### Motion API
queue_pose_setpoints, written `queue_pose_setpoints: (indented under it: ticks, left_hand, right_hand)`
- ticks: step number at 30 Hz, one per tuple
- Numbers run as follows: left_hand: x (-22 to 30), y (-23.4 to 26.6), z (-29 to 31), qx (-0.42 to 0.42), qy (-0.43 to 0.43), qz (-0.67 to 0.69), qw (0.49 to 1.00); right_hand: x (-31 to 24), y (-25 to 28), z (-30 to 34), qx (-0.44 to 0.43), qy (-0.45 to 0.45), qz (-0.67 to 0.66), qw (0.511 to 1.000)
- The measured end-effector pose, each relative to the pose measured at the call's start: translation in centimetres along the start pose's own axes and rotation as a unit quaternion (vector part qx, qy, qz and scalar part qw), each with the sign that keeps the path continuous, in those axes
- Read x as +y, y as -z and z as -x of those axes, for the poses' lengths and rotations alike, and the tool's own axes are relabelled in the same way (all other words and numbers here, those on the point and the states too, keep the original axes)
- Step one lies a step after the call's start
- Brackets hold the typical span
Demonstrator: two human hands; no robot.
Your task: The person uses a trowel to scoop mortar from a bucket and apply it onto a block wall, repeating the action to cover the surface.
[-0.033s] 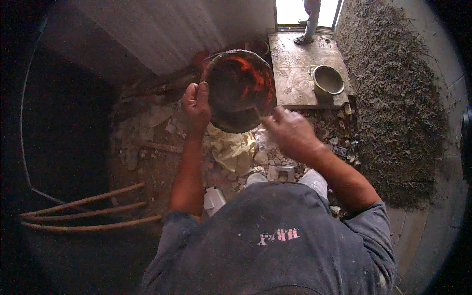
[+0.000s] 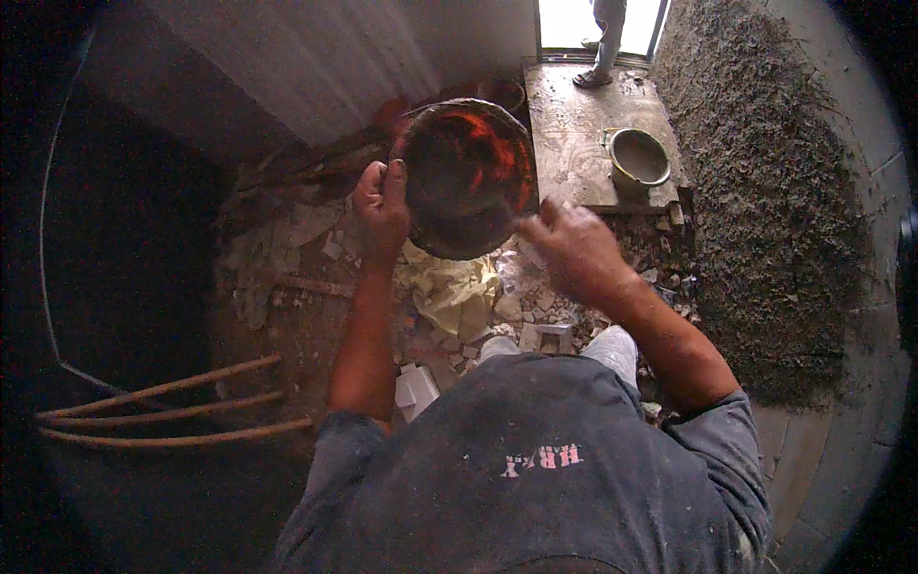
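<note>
A dark, mortar-smeared bucket (image 2: pixel 466 177) is tipped with its mouth toward me, and patches of orange-red glow on its inner wall. My left hand (image 2: pixel 382 206) is closed on the left side of its rim, thumb pointing up. Just off the lower right of the rim is my right hand (image 2: pixel 574 244), its fingers curled. A faint, blurred shape reaches from these fingers toward the bucket's inside; what it is I cannot make out.
Rubble and a crumpled yellowish sheet (image 2: pixel 454 297) lie below the bucket. Another bucket (image 2: pixel 639 158) stands on a board platform (image 2: pixel 564 143), near a person's foot (image 2: pixel 592 78) by the bright doorway. Rough mortar (image 2: pixel 775 210) covers the right side. Curved rods (image 2: pixel 172 407) lie lower left.
My right hand has shifted slightly right, away from the bucket's rim. The left hand and the bucket have hardly moved.
</note>
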State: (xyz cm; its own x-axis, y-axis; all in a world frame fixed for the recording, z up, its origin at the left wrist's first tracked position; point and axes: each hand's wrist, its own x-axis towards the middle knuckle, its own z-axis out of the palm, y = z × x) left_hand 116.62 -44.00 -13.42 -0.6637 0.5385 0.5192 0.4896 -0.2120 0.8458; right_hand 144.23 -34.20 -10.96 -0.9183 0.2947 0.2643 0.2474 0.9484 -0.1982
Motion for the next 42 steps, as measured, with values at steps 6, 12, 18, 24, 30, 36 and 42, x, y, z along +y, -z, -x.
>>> queue_pose_setpoints:
  ticks: [6,12,18,24,30,36,42]
  left_hand:
    - [3.8,-0.2,-1.2,-0.051,-0.063,-0.082,0.993]
    - [6.0,-2.2,-1.2,-0.056,-0.086,-0.046,0.994]
    - [3.8,-1.3,-1.0,-0.022,-0.107,-0.104,0.989]
    - [5.2,-4.0,-0.2,-0.012,-0.119,-0.067,0.991]
    - [4.6,-3.1,-0.7,-0.021,-0.122,-0.064,0.990]
    - [4.5,-2.9,-1.1,-0.018,-0.131,-0.079,0.988]
    - [6.6,-3.6,-0.4,-0.009,-0.200,-0.173,0.964]
  right_hand:
    - [0.7,-2.8,-0.8,0.102,-0.064,0.045,0.992]
    - [0.1,1.5,-1.2,0.072,-0.093,0.026,0.993]
    - [-1.4,-0.2,1.1,-0.013,-0.114,0.023,0.993]
    - [-1.8,-0.4,1.0,0.079,-0.160,0.040,0.983]
    - [-2.0,1.6,-0.4,0.165,-0.135,0.001,0.977]
    - [-1.2,0.0,1.7,0.062,-0.120,0.025,0.991]
    - [-2.0,0.9,-0.7,0.020,-0.241,0.054,0.969]
